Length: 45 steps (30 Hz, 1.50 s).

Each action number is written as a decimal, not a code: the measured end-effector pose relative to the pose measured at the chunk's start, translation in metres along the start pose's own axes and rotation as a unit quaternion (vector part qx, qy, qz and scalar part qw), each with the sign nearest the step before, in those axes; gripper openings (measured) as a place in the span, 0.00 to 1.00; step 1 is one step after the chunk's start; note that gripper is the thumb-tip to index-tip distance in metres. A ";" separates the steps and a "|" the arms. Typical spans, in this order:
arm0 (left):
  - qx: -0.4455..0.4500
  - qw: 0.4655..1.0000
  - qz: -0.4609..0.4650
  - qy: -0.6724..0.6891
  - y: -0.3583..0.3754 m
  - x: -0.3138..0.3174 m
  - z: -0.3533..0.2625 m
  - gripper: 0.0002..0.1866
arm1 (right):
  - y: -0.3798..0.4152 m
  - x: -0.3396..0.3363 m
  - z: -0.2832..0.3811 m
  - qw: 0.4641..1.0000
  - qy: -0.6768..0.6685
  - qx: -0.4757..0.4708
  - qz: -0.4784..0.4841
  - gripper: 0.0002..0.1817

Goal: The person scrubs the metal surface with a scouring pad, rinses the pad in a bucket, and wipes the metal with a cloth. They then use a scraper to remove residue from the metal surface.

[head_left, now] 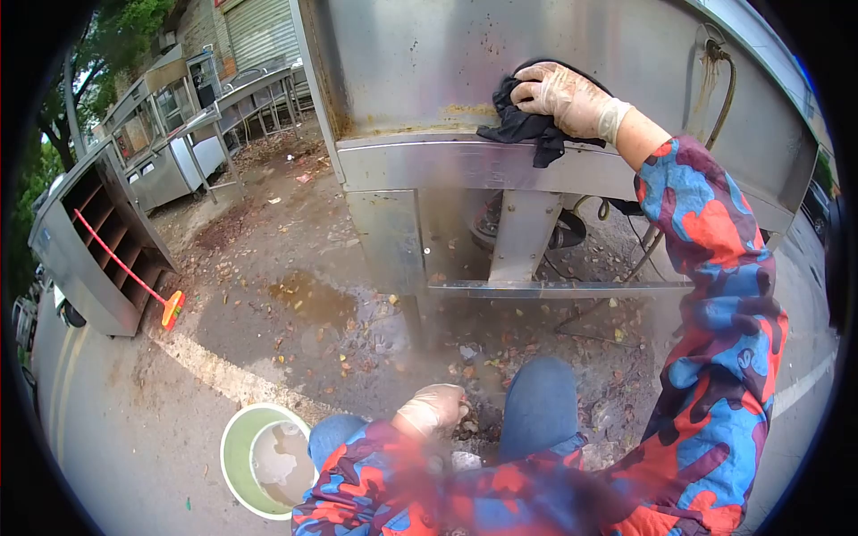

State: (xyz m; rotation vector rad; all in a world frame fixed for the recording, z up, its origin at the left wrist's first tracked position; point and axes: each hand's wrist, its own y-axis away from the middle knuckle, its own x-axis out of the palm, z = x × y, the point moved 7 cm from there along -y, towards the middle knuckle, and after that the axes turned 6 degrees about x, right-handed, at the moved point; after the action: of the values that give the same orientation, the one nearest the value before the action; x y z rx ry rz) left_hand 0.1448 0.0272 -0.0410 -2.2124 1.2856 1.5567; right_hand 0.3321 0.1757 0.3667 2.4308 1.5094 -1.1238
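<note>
A black cloth (pixel 527 127) is pressed against the stained metal panel (pixel 402 62) of a large steel unit. My right hand (pixel 567 96), in a thin pale glove, lies over the cloth with its fingers bent around it, just above the lower ledge. Brown grime marks the panel to the left of the cloth. My left hand (pixel 433 409), also gloved, is low near my knees with its fingers curled in; whether it holds anything is hidden. Beside my left knee stands a green bucket (pixel 234 460) with murky water inside.
A metal cabinet with shelves (pixel 98 241) stands at the left, a red-handled broom (pixel 121 261) leaning on it. Steel tables (pixel 219 116) are farther back. A hose (pixel 728 103) hangs at the right of the unit. Wet, leaf-strewn ground (pixel 331 348) lies below.
</note>
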 end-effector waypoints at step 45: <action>0.065 0.996 -0.048 0.046 0.022 -0.027 -0.011 0.22 | -0.053 0.048 0.168 0.925 -0.042 0.246 -0.286 0.16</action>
State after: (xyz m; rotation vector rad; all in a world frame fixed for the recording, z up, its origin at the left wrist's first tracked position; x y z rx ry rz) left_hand 0.1343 0.0224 -0.0064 -2.2507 1.2466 1.3129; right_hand 0.2097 0.1699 0.2308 2.1943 2.2119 -1.8840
